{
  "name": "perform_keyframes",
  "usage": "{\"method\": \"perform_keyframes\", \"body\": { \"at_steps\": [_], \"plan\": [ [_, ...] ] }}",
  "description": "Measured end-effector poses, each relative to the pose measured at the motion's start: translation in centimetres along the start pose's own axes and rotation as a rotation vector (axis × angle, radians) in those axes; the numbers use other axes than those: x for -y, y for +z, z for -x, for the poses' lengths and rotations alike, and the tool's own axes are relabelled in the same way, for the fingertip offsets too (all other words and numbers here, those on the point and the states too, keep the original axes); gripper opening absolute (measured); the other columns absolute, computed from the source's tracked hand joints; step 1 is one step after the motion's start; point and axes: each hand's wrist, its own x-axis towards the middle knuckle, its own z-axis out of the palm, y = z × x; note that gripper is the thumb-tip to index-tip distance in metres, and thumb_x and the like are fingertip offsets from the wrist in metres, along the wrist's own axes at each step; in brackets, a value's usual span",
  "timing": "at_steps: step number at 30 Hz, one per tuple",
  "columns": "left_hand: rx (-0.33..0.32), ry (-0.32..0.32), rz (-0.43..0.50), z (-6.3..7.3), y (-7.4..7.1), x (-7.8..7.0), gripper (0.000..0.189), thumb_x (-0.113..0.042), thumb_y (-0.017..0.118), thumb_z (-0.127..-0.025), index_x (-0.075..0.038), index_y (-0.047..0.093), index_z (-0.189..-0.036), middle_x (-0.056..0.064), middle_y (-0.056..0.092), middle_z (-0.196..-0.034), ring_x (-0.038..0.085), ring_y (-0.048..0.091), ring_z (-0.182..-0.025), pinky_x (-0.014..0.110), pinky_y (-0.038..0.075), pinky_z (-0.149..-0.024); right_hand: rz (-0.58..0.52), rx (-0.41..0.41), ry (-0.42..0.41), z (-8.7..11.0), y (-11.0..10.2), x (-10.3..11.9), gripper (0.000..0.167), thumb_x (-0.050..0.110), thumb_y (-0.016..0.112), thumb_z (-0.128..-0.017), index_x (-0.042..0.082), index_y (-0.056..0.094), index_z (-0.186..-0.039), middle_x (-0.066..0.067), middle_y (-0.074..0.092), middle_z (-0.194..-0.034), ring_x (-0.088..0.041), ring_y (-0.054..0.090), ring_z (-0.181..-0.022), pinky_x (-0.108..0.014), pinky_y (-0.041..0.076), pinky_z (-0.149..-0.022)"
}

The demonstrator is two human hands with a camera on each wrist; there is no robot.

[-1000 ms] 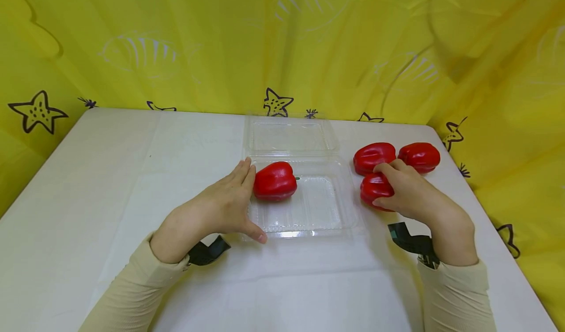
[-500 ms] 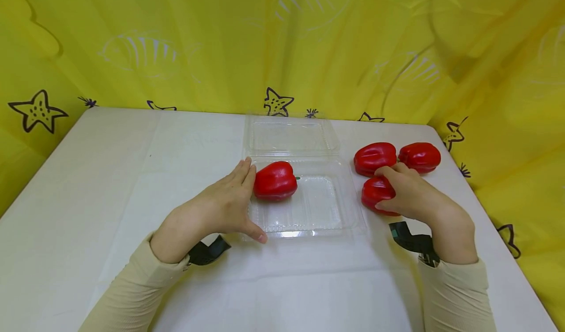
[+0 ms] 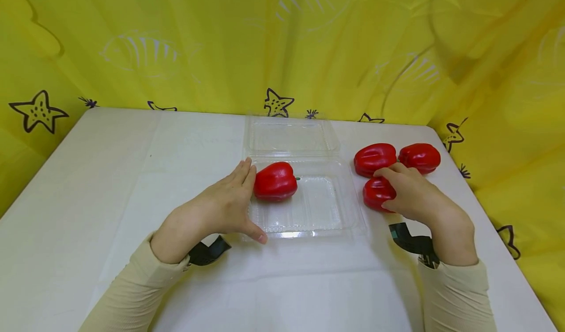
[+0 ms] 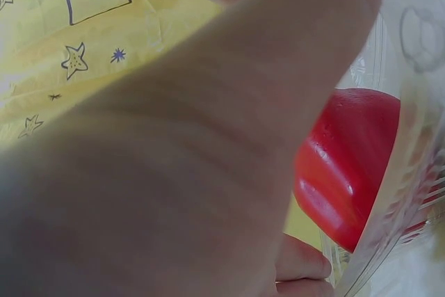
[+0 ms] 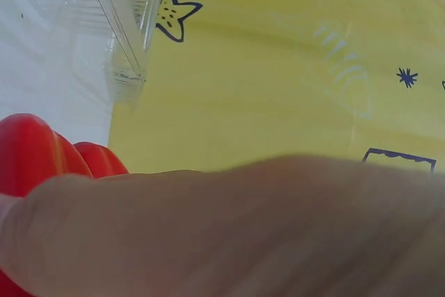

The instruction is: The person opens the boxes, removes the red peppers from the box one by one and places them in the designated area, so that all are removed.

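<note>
In the head view a clear plastic clamshell box (image 3: 318,212) lies with its lid (image 3: 291,138) folded back behind it. One red bell pepper (image 3: 274,182) rests on its side in the left part of the base, its green stem pointing right. My left hand (image 3: 222,207) touches the box's left side with straight fingers, the thumb spread at the front edge. On the right, my right hand (image 3: 410,192) grips another red bell pepper (image 3: 377,193), thumb in front and fingers behind. The palm hides that pepper's right end.
Two more red bell peppers, a left one (image 3: 375,159) and a right one (image 3: 419,157), lie just behind my right hand. A white-covered table (image 3: 110,190) carries everything. Yellow patterned cloth (image 3: 220,42) hangs behind and beside it.
The pepper in my right hand has turned a little and shifted slightly right. My left hand, the box and the pepper in it stay as they were.
</note>
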Motion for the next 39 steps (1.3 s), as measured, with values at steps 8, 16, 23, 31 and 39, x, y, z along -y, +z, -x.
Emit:
{"method": "perform_keyframes", "body": {
  "at_steps": [8, 16, 23, 31, 39],
  "plan": [
    [0.000, -0.001, -0.005, -0.1, 0.1, 0.0, 0.138, -0.061, 0.086, -0.062, 0.006, 0.012, -0.156, 0.021, 0.003, -0.166, 0.036, 0.001, -0.155, 0.047, 0.019, -0.124, -0.021, 0.015, 0.005, 0.3, -0.2, 0.1, 0.070, 0.015, 0.082, -0.078, 0.001, 0.050, -0.138, -0.032, 0.043, -0.138, -0.053, 0.037, -0.123, -0.063, 0.055, -0.085],
    [0.001, 0.004, -0.010, 0.0, 0.0, 0.0, 0.137, -0.061, 0.086, -0.062, 0.006, 0.012, -0.156, 0.022, 0.004, -0.166, 0.037, 0.001, -0.155, 0.047, 0.019, -0.124, -0.001, -0.104, -0.077, 0.9, -0.9, 0.8, 0.063, 0.018, 0.079, -0.083, -0.002, 0.051, -0.137, -0.030, 0.050, -0.133, -0.048, 0.046, -0.121, -0.062, 0.053, -0.090],
    [0.003, 0.000, -0.007, 0.0, 0.0, 0.0, 0.138, -0.061, 0.086, -0.062, 0.006, 0.011, -0.156, 0.022, 0.003, -0.166, 0.037, 0.001, -0.155, 0.047, 0.018, -0.124, -0.030, -0.234, -0.186, 1.1, -1.4, 2.3, 0.051, 0.015, 0.076, -0.086, -0.001, 0.056, -0.130, -0.024, 0.054, -0.130, -0.042, 0.050, -0.119, -0.060, 0.054, -0.092],
    [0.005, 0.000, -0.004, -0.1, 0.0, 0.0, 0.137, -0.061, 0.086, -0.063, 0.006, 0.011, -0.156, 0.021, 0.003, -0.166, 0.036, 0.000, -0.155, 0.047, 0.018, -0.125, -0.041, -0.258, -0.266, 0.3, -1.6, 4.9, 0.043, 0.016, 0.072, -0.089, 0.004, 0.058, -0.129, -0.019, 0.054, -0.133, -0.038, 0.052, -0.122, -0.057, 0.051, -0.098],
    [0.000, 0.004, 0.001, -0.1, 0.0, 0.0, 0.137, -0.061, 0.087, -0.062, 0.006, 0.011, -0.156, 0.022, 0.003, -0.166, 0.037, 0.002, -0.155, 0.047, 0.018, -0.124, -0.058, -0.252, -0.337, -0.3, -0.9, 7.4, 0.045, 0.016, 0.072, -0.090, 0.007, 0.058, -0.131, -0.015, 0.054, -0.135, -0.034, 0.055, -0.122, -0.052, 0.052, -0.100]
  ]
}}
